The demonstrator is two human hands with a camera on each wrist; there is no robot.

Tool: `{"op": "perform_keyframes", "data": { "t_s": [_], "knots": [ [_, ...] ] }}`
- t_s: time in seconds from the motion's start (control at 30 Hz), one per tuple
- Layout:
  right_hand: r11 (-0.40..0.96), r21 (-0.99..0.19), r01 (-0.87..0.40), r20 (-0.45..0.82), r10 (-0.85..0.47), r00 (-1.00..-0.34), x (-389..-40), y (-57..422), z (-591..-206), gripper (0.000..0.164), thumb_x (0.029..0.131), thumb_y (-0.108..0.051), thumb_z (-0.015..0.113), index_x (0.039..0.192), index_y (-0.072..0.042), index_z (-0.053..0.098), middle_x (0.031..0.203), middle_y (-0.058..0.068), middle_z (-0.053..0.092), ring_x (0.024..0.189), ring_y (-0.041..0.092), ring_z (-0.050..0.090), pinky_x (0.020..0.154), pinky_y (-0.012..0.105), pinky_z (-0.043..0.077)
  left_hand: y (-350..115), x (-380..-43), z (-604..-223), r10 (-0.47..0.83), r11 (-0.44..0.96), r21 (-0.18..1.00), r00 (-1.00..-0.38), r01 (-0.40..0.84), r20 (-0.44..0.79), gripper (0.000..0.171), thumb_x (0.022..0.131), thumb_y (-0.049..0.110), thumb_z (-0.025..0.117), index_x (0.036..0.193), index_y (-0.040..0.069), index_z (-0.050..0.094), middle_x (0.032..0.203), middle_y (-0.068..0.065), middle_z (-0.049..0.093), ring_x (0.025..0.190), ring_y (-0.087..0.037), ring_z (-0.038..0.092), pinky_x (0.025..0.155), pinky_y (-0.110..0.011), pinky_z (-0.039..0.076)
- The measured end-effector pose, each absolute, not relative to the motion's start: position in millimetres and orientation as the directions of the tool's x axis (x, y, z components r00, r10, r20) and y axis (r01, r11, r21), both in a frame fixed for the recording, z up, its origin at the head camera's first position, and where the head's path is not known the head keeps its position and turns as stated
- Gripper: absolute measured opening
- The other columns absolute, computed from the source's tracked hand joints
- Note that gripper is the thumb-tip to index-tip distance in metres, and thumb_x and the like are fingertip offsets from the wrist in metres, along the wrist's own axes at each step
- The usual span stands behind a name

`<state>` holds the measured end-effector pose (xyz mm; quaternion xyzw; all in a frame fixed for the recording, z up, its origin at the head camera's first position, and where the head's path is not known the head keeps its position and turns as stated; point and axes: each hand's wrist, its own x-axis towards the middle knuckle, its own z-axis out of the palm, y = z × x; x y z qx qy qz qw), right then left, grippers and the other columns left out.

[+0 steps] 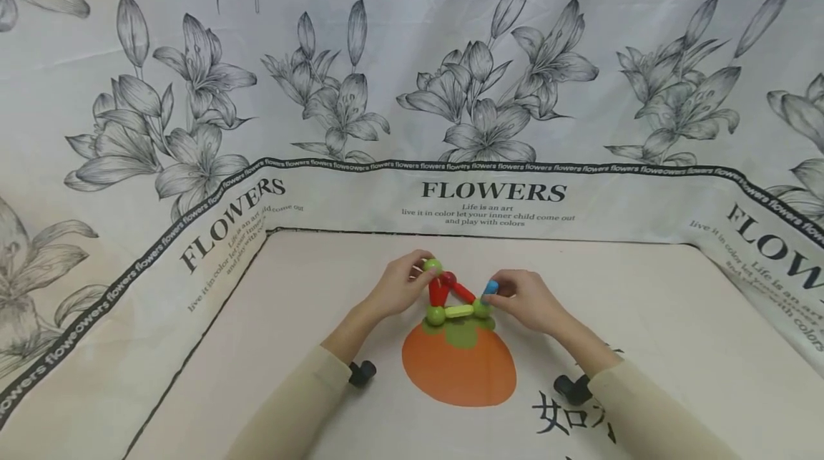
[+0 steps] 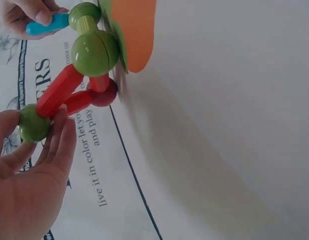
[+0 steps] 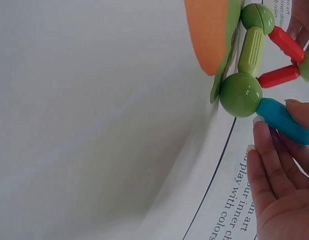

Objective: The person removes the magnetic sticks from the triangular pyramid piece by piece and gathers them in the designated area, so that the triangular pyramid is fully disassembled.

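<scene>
A toy frame of balls and rods stands on the tablecloth. My left hand [image 1: 394,287] pinches its raised green ball [image 2: 34,123] between thumb and fingers. From that ball a red rod [image 2: 59,91] slopes down to a lower green ball [image 2: 96,53]. A yellow-green rod [image 3: 251,51] links this ball with another green ball [image 3: 240,95] on the right. Behind sits a red ball [image 2: 105,93], joined by more red rods. My right hand [image 1: 529,301] pinches a blue rod [image 3: 284,120], whose end meets the right green ball and which tilts upward.
An orange persimmon print [image 1: 459,367] with green leaves lies just in front of the frame, beside black printed characters [image 1: 563,413]. Black wrist-worn pieces [image 1: 571,390] show by both sleeves. Behind rises a floral cloth [image 1: 489,88] with printed lettering.
</scene>
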<state>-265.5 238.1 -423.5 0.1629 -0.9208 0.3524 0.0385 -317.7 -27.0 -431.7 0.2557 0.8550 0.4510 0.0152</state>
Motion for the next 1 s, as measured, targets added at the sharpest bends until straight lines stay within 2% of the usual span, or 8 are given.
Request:
{"op": "perform_keyframes", "data": {
  "t_s": [0.2, 0.43, 0.67, 0.9, 1.0],
  "knots": [
    [0.711, -0.626, -0.322, 0.172, -0.277, -0.945, -263.3, 246.6, -419.7, 0.010, 0.092, -0.015, 0.076, 0.097, -0.008, 0.072, 0.090, -0.001, 0.070, 0.087, 0.017, 0.068, 0.079, 0.035, 0.056, -38.5, -315.4, -430.6, 0.462, 0.481, 0.772, -0.868, 0.415, 0.179, 0.028, 0.106, 0.028, 0.059, 0.129, 0.012, 0.059, 0.119, -0.007, 0.067, 0.107, -0.021, 0.067, 0.090, -0.034, 0.057],
    [0.738, -0.589, -0.330, 0.159, -0.294, -0.942, -262.0, 256.9, -416.6, 0.014, 0.091, -0.018, 0.078, 0.099, -0.007, 0.074, 0.092, 0.000, 0.071, 0.088, 0.019, 0.066, 0.083, 0.040, 0.056, -54.9, -312.9, -433.5, 0.475, 0.515, 0.755, -0.868, 0.406, 0.144, 0.029, 0.106, 0.029, 0.057, 0.129, 0.011, 0.058, 0.117, -0.008, 0.066, 0.102, -0.020, 0.066, 0.086, -0.032, 0.057],
    [0.743, -0.593, -0.311, 0.101, -0.314, -0.944, -263.4, 263.4, -421.1, 0.017, 0.091, -0.016, 0.077, 0.104, -0.005, 0.075, 0.099, 0.003, 0.071, 0.091, 0.021, 0.064, 0.087, 0.045, 0.056, -74.0, -309.2, -440.6, 0.480, 0.561, 0.723, -0.870, 0.404, 0.113, 0.025, 0.104, 0.026, 0.061, 0.123, 0.008, 0.061, 0.107, -0.005, 0.065, 0.096, -0.019, 0.062, 0.085, -0.033, 0.056],
    [0.749, -0.582, -0.317, 0.087, -0.330, -0.940, -264.5, 265.2, -426.5, 0.020, 0.089, -0.009, 0.075, 0.108, -0.002, 0.075, 0.102, 0.008, 0.072, 0.088, 0.020, 0.061, 0.081, 0.038, 0.053, -83.8, -305.9, -444.1, 0.487, 0.629, 0.684, -0.873, 0.371, 0.026, 0.027, 0.101, 0.024, 0.067, 0.122, 0.007, 0.064, 0.103, -0.002, 0.064, 0.093, -0.017, 0.059, 0.080, -0.030, 0.055],
    [0.754, -0.575, -0.318, 0.082, -0.334, -0.939, -264.9, 264.5, -428.1, 0.020, 0.089, -0.009, 0.076, 0.108, -0.003, 0.075, 0.102, 0.008, 0.072, 0.089, 0.020, 0.061, 0.081, 0.039, 0.054, -85.6, -306.7, -445.6, 0.489, 0.655, 0.663, -0.872, 0.362, -0.007, 0.028, 0.101, 0.023, 0.067, 0.124, 0.007, 0.064, 0.102, -0.001, 0.064, 0.092, -0.017, 0.058, 0.078, -0.028, 0.054]
  ]
}}
